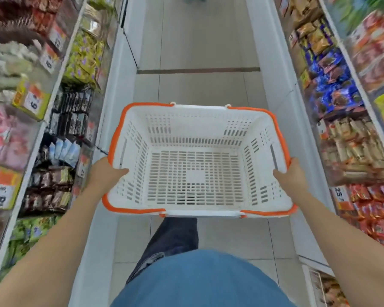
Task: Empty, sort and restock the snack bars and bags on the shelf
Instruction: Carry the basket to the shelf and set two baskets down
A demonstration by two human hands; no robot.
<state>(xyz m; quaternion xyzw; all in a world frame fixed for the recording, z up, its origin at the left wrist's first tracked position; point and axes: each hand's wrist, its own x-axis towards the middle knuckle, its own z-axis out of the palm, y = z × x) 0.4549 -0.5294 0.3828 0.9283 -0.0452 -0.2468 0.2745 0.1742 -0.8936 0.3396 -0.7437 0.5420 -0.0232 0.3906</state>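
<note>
**A:** Where are we?

**B:** A narrow shop aisle with a pale tiled floor and packed shelving down both sides. A person stands in the middle of it, looking down at a white plastic basket with orange handles folded down along its rim.

**A:** How is the basket held?

**B:** Level, out in front of the body, above the floor. The left hand grips the left wall, thumb hooked inside over the rim; the right hand grips the right wall the same way. Holding both sides keeps the open top facing up and steady, ready to take stock. Nothing lies in it.

**A:** And the snacks?

**B:** All on the shelves. On the person's left there are dark snack packets close to the left hand, black packets above those, and yellow-green bags further along. On the right, tan bars sit nearest the right hand, blue packets beyond them, and red-orange packets lower down. Yellow price tags hang off the shelf edges.

**A:** So how far along is the job?

**B:** I'd judge it's at the very start: the basket is bare and the shelves look full, so emptying hasn't begun. Which shelf is the target, I can't tell.
</note>
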